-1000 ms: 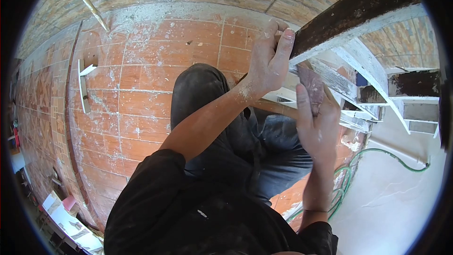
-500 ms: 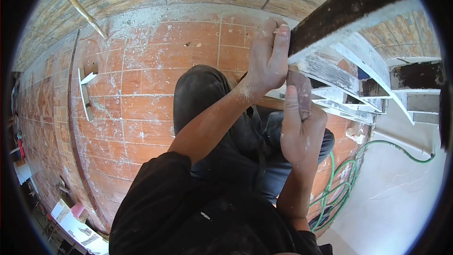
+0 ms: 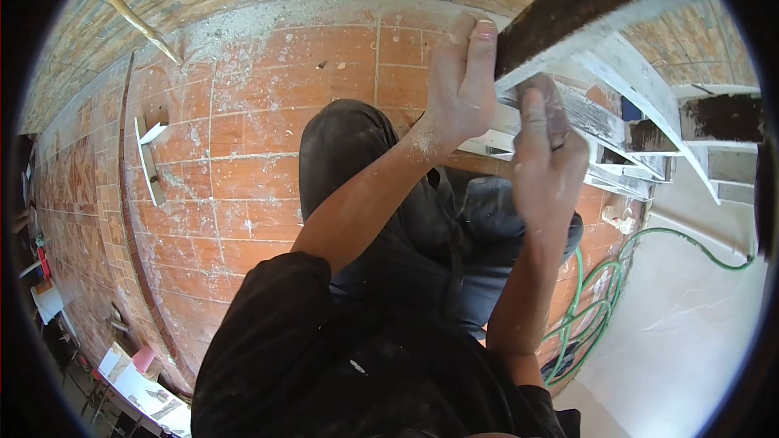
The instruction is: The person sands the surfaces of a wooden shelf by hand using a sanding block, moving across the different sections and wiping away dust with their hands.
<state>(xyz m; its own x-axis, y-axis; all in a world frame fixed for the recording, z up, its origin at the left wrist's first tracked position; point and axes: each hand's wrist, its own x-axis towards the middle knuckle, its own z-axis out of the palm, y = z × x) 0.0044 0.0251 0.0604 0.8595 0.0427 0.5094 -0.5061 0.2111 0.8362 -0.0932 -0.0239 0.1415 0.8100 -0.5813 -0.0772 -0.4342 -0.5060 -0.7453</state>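
Observation:
A long wooden piece (image 3: 592,12), dark brown on its face and white along its edge, slants in from the upper right. My left hand (image 3: 461,85) is closed around its near end, the fingertips at the corner. Just under the white edge, my right hand (image 3: 552,158) pinches a worn brownish sheet (image 3: 552,101) that looks like sandpaper. The sheet lies against the underside of the wood, and its far end is partly hidden. White dust coats both hands.
More white and dark slats of the wooden frame (image 3: 641,81) extend to the right. A green hose (image 3: 604,308) lies coiled by the pale wall. On the dusty tiled floor (image 3: 251,186) rests a white-edged wooden piece (image 3: 148,162). A wooden pole (image 3: 134,12) stands at upper left.
My right hand has moved up and to the right along the wood, carrying the brownish sheet. My left hand keeps its hold on the end.

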